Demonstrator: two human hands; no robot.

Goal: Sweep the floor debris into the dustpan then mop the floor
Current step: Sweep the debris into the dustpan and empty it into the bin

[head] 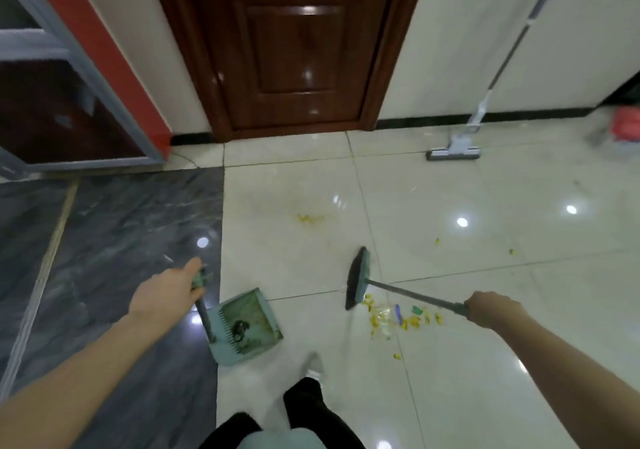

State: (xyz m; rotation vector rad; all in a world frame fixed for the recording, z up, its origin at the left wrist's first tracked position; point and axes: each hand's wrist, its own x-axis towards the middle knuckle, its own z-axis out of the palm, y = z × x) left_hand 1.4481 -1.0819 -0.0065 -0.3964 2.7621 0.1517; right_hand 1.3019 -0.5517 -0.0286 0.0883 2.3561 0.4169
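Step in hand: sweeping, judged to be early; mopping not begun.

Left hand (166, 291): wrapped around the top of the dustpan handle, fingers curled about the grip.

Dustpan (247, 324): set on the pale floor (485, 362) at the edge of the dark tiles, mouth turned toward the broom; some dark bits already held inside.

Right hand (491, 313): closed around the broom shaft.

Broom (358, 284): head held low between the dustpan and the debris; whether the bristles touch the floor cannot be told.

Debris (398, 319): yellow, blue and green scraps heaped under the shaft, apart from the pan; stray yellow specks (438, 241) further out; a yellow smear (308, 219) nearer the door (298, 50).

Mop (453, 152): leant against the wall, untouched.

Next move, as judged: the broom head is to be carried past the heap, to its far side, and drawn back toward the pan mouth.
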